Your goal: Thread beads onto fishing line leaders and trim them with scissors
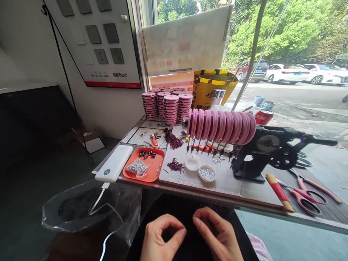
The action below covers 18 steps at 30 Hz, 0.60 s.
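My left hand (164, 237) is over my lap, thumb and forefinger pressed together in a pinch. A short gap to its right, my right hand (219, 233) pinches in the same way. Whatever lies between the fingertips is too fine to make out. Both hands are just below the table's front edge. Above them on a pale board (185, 178) stands a small round dish of pale beads (207, 173), beside a white round lid (191, 162). A hand-cranked winder (268, 145) carries a row of pink spools (221, 125), with small black weights hanging beneath.
To the left are an orange tray (156, 173) with bagged small metal parts and a white power bank (114, 163) with a cable. Scissors (307, 199) and a brush (280, 192) lie at the right. Stacked pink spools (170, 108) and a yellow bag (201, 88) stand behind.
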Each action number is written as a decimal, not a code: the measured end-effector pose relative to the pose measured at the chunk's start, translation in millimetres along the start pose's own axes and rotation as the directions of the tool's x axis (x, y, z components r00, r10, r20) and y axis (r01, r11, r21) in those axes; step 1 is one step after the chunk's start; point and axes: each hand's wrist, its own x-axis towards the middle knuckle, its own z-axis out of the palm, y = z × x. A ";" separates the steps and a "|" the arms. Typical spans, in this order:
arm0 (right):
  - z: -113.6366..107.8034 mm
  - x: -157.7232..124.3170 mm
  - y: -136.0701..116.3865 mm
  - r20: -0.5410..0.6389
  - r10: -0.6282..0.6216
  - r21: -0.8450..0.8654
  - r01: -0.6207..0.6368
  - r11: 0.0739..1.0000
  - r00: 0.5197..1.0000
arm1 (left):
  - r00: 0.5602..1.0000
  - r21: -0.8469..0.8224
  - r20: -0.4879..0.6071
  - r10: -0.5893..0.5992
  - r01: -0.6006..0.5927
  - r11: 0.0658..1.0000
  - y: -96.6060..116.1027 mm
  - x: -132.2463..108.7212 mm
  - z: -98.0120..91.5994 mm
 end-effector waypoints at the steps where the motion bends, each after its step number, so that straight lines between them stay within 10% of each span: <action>1: -0.6 0.2 -0.8 0.021 0.016 0.014 -0.016 1.000 1.000 | 1.000 0.008 -0.004 -0.002 0.002 1.000 0.9 -0.2 0.7; 11: 1.9 3.7 -1.0 0.170 0.088 0.121 -0.110 0.987 0.982 | 0.933 -0.093 -0.017 0.360 -0.360 0.928 -0.9 6.4 6.9; 18: 12.1 0.8 0.3 0.057 0.123 0.179 -0.132 0.975 0.991 | 0.980 -0.251 -0.101 0.170 -0.190 0.949 -2.7 6.8 13.6</action>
